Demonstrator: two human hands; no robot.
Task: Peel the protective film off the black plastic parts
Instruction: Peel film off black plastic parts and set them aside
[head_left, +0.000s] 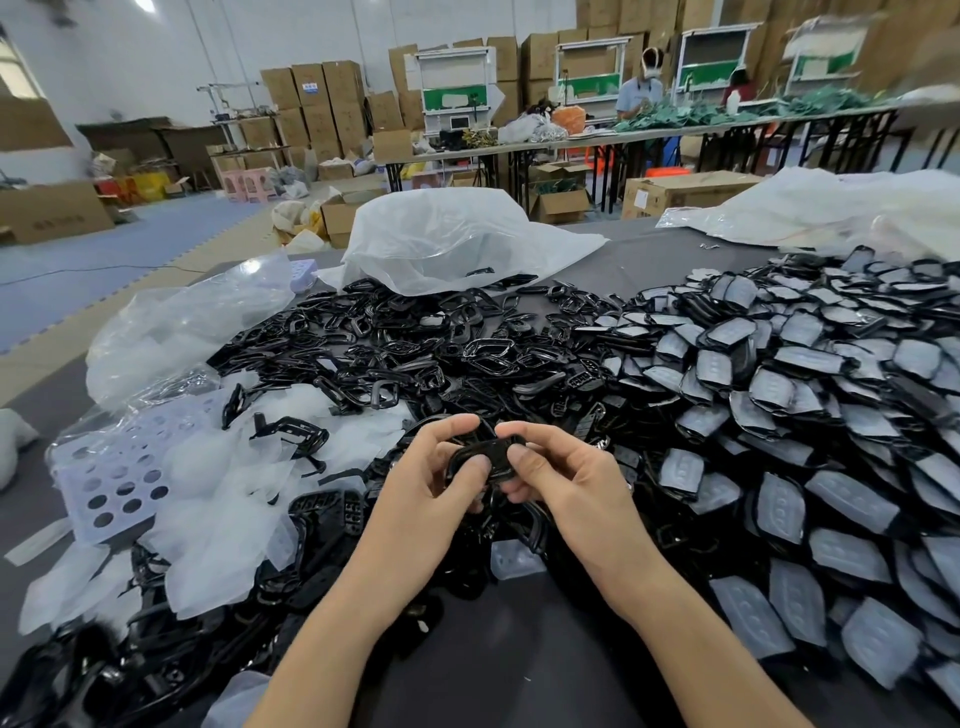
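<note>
Lower centre: left hand (435, 467) and right hand (558, 475) both pinch one black plastic part (480, 456), judged light, stiff, glossy-slick; best held by its rim.

The bare left grip (434, 470) and the bare right grip (563, 475) meet in the near middle of the scene. Both pinch one small glossy black plastic frame part (480, 453) between thumb and curled forefinger. Each thumb presses on the part's near face, the tips just beside each other, while the bare left forearm (332, 618) and bare right forearm (675, 597) reach in from the near edge and converge.
</note>
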